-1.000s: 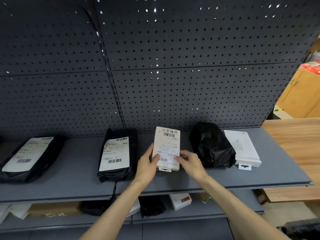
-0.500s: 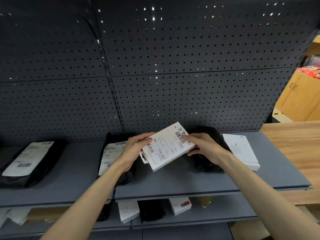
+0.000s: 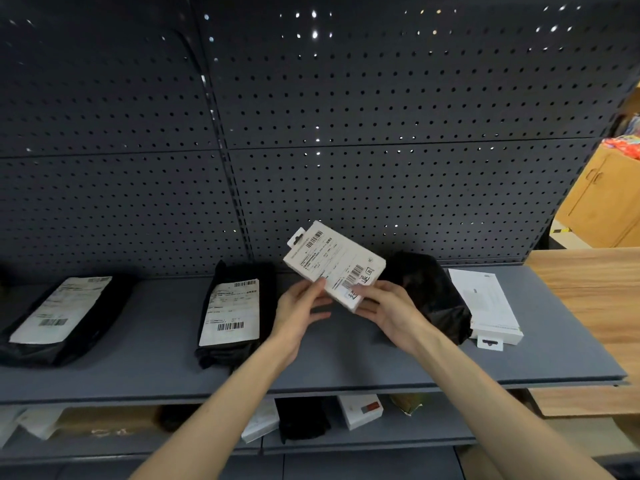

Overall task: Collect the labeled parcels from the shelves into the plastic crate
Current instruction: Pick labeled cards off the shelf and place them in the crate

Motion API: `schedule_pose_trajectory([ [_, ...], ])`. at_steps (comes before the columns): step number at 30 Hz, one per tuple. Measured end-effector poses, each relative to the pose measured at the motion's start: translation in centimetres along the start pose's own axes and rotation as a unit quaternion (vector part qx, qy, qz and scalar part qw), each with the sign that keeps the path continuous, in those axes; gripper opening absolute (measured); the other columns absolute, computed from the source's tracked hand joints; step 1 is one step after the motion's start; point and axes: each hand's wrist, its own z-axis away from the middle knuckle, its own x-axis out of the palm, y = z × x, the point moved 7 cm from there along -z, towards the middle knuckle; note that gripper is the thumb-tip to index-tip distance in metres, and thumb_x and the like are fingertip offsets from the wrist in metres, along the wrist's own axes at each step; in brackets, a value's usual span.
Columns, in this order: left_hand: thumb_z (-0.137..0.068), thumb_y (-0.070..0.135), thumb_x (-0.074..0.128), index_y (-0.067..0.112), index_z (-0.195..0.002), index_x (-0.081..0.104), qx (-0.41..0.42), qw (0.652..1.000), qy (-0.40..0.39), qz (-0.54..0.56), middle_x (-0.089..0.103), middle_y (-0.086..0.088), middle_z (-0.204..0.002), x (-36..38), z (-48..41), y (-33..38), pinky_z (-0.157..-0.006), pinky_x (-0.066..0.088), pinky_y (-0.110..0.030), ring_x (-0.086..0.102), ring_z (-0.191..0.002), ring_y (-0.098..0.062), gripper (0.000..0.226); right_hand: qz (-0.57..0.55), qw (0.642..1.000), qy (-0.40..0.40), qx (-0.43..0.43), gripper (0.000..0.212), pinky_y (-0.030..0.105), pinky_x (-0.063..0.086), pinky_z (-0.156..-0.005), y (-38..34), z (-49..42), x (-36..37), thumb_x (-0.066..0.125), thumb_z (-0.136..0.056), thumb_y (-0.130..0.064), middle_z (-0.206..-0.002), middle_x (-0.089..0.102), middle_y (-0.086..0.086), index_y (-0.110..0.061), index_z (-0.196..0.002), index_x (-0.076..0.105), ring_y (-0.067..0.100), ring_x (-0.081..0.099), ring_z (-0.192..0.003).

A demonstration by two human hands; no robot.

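Observation:
A flat white box with a shipping label (image 3: 332, 264) is held tilted above the grey shelf (image 3: 346, 362), its hang tab pointing up and left. My left hand (image 3: 300, 311) touches its lower left edge with the fingertips, and my right hand (image 3: 388, 310) grips its lower right corner. On the shelf lie a black labeled bag (image 3: 233, 313) left of my hands, another black labeled bag (image 3: 59, 315) at the far left, a black unlabeled bag (image 3: 429, 299) behind my right hand, and a white flat box (image 3: 485, 303) at the right. No crate is in view.
A dark pegboard wall (image 3: 311, 133) backs the shelf. A lower shelf (image 3: 346, 441) holds small boxes and dark bags. A wooden counter (image 3: 588, 289) adjoins the shelf on the right, with a wooden cabinet (image 3: 602, 199) behind it.
The white labeled box has been lifted off the shelf and turned over in both hands; its hang tab, earlier at the bottom, now points up and left.

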Motion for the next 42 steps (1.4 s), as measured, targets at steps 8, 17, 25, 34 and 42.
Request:
schedule_pose_trajectory([
  [8,-0.102,0.013,0.058,0.014,-0.137,0.059,0.063,0.997,0.021,-0.037,0.076,0.001,-0.114,-0.8,-0.3,2.6,-0.09,0.06,-0.043,0.072,-0.105,-0.016,0.035,0.097,0.995,-0.004,-0.013,0.038,0.041,0.057,-0.092,0.6,0.6,0.9,0.073,-0.088,-0.021,-0.106,0.075,0.011,-0.004,-0.12,0.061,0.026,0.072,-0.098],
  [17,-0.103,0.011,0.056,0.017,-0.139,0.059,0.132,0.986,-0.016,-0.098,0.073,0.006,-0.121,-1.0,0.2,6.4,-0.086,0.055,-0.019,0.07,-0.109,-0.008,0.036,0.159,0.978,0.023,-0.13,0.022,0.035,0.058,-0.081,-5.2,0.0,1.4,0.062,-0.097,-0.015,-0.101,0.076,0.008,-0.009,-0.117,0.065,0.024,0.073,-0.093],
  [25,-0.102,0.011,0.057,0.012,-0.141,0.057,0.153,0.984,-0.001,-0.089,0.072,0.004,-0.124,-1.2,0.3,7.4,-0.085,0.055,-0.019,0.069,-0.11,-0.009,0.038,0.183,0.97,0.026,-0.156,0.023,0.038,0.059,-0.084,-6.3,0.2,2.0,0.061,-0.097,-0.015,-0.102,0.076,0.006,-0.009,-0.119,0.065,0.024,0.073,-0.094],
  [34,-0.103,0.011,0.055,0.017,-0.144,0.054,0.193,0.98,-0.034,-0.041,0.069,0.003,-0.129,1.4,-0.5,11.9,-0.093,0.056,-0.025,0.067,-0.116,-0.012,0.041,0.302,0.938,0.06,-0.157,0.035,0.039,0.055,-0.09,-13.3,0.1,0.5,0.046,-0.104,-0.034,-0.097,0.076,0.008,-0.009,-0.108,0.07,0.023,0.072,-0.091],
  [42,-0.103,0.009,0.054,0.017,-0.144,0.053,0.222,0.966,-0.133,-0.026,0.07,0.008,-0.127,8.5,-2.2,16.3,-0.098,0.054,-0.032,0.067,-0.116,-0.011,0.042,0.57,0.789,0.158,-0.165,0.028,0.041,0.05,-0.081,-22.2,4.3,-6.5,0.046,-0.103,-0.027,-0.104,0.069,0.015,-0.01,-0.105,0.068,0.036,0.064,-0.094],
])
